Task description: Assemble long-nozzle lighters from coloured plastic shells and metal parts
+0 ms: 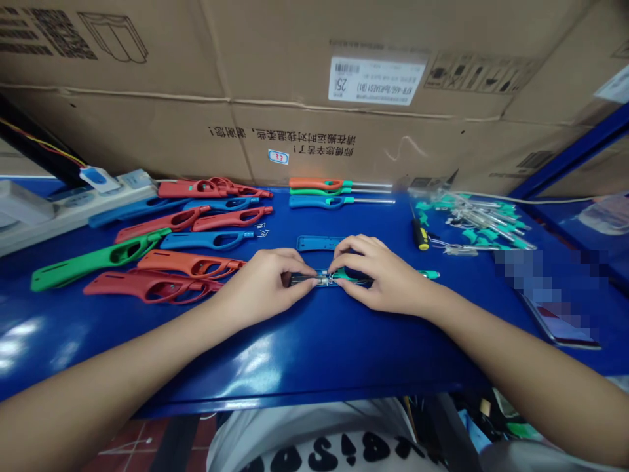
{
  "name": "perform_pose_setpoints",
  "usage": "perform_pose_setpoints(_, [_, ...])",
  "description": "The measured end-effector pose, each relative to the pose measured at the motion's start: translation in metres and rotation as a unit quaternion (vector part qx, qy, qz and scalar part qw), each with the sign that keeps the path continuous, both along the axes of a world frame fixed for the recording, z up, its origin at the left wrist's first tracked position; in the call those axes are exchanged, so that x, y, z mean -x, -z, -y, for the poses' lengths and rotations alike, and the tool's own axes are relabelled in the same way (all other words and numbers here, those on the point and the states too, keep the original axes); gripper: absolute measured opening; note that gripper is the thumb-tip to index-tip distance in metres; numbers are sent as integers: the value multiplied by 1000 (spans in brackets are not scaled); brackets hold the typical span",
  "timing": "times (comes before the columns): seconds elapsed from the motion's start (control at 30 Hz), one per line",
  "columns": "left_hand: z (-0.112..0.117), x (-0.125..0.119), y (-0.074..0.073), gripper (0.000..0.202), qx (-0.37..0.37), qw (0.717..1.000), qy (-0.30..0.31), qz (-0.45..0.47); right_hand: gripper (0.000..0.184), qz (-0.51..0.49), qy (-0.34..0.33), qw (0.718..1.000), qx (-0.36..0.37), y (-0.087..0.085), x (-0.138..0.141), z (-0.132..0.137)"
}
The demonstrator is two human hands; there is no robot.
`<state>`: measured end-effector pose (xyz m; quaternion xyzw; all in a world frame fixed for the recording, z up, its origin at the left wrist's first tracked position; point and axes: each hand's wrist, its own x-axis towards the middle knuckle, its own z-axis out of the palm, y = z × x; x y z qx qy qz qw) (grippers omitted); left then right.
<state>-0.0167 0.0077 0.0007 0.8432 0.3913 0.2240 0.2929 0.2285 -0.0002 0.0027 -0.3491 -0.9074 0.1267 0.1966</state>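
In the middle of the table, an opened blue stick lighter [322, 280] lies between my hands with its inner parts and thin wires showing. My left hand [265, 283] pinches its left end between thumb and fingers. The fingers of my right hand [376, 272] are closed on its middle, by the wires and a green trigger piece; the exact spot they grip is partly covered. Its green tip [429, 275] sticks out beyond my right hand. Just behind my fingers lies a loose blue casing half [319, 243].
Several red, blue, orange and green lighter casings [184, 263] lie on the left. Complete lighters [317, 202] rest by the cardboard wall [295, 78]. On the right are a screwdriver [420, 236], a pile of metal tubes with green triggers [484, 219] and a phone [560, 321]. A power strip [113, 196] stands back left.
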Motion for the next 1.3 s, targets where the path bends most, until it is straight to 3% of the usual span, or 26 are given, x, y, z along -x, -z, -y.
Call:
perform_pose_setpoints(0.37, [1, -2, 3, 13, -3, 1000, -6, -6, 9, 4, 70, 997, 14, 4, 5, -1])
perform_pose_setpoints(0.63, [0, 3, -9, 18, -137, 988, 50, -53, 12, -56, 66, 996, -3, -2, 3, 1])
perform_pose_setpoints(0.77, [-3, 7, -11, 21, -261, 959, 68, -92, 18, -64, 28, 997, 27, -4, 5, 2])
perform_pose_setpoints(0.9, [-3, 9, -10, 20, -333, 934, 86, -99, 17, -55, 20, 997, 43, -2, 7, 4])
perform_pose_setpoints(1.1, [-2, 9, -12, 19, -377, 918, 93, -83, 15, -67, 30, 995, 68, -1, 7, 2])
perform_pose_setpoints(1.3, [-4, 9, -10, 20, -357, 926, 93, -75, 12, -101, 40, 987, 120, 0, 7, 2])
